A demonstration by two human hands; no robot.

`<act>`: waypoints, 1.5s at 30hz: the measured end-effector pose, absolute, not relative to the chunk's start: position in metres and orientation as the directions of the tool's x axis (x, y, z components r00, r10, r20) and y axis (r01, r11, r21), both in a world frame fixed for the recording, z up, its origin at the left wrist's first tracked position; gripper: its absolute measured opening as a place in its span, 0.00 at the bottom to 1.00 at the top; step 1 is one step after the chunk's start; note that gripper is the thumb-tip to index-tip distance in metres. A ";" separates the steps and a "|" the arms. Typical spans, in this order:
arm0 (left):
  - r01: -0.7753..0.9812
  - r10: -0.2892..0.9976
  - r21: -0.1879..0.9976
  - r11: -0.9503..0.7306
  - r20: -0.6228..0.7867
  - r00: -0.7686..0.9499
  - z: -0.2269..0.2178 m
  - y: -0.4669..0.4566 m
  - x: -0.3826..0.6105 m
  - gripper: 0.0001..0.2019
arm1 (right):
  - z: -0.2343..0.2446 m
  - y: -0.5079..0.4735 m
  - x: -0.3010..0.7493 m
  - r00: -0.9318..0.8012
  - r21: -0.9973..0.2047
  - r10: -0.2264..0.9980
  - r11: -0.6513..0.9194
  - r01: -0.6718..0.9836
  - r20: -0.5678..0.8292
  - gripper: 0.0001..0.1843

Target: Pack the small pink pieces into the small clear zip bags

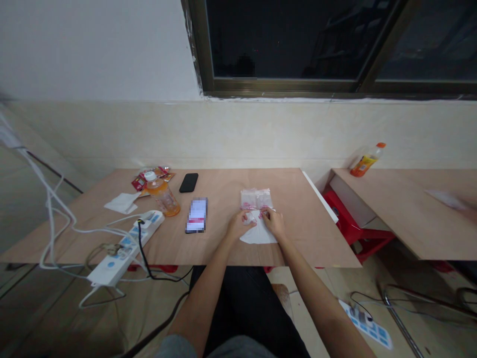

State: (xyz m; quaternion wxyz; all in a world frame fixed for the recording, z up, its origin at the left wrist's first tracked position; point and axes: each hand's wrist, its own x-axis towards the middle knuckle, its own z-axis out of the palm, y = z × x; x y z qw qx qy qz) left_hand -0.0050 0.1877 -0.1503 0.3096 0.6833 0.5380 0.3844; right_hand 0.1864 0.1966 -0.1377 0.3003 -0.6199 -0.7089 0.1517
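Note:
On the wooden table (223, 238) lies a white tissue (259, 233) near the front edge, with a clear plastic tissue packet with pink print (255, 198) just behind it. My left hand (238, 226) and my right hand (273, 222) rest side by side on the tissue's far edge. Both pinch that edge with curled fingers, close to the packet.
A lit phone (197, 215) lies left of my hands, a dark phone (189, 182) farther back. An orange drink bottle (161, 195), snack wrappers (156, 176), a crumpled tissue (121, 203) and a power strip (124, 248) with cables sit at left. Another table with a bottle (367, 160) stands right, above a red stool (354, 223).

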 end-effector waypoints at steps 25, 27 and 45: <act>0.453 0.973 0.862 -0.230 0.200 0.113 -0.145 0.186 -0.005 0.24 | -0.140 0.199 0.181 -0.189 -0.750 0.944 0.330 0.573 0.271 0.15; 0.463 0.975 0.858 -0.222 0.192 0.111 -0.145 0.186 -0.004 0.24 | -0.141 0.198 0.186 -0.118 -0.732 0.955 0.285 0.619 0.272 0.16; 0.481 0.981 0.855 -0.195 0.169 0.097 -0.146 0.186 -0.003 0.24 | -0.136 0.193 0.190 -0.104 -0.606 0.967 0.227 0.763 0.231 0.16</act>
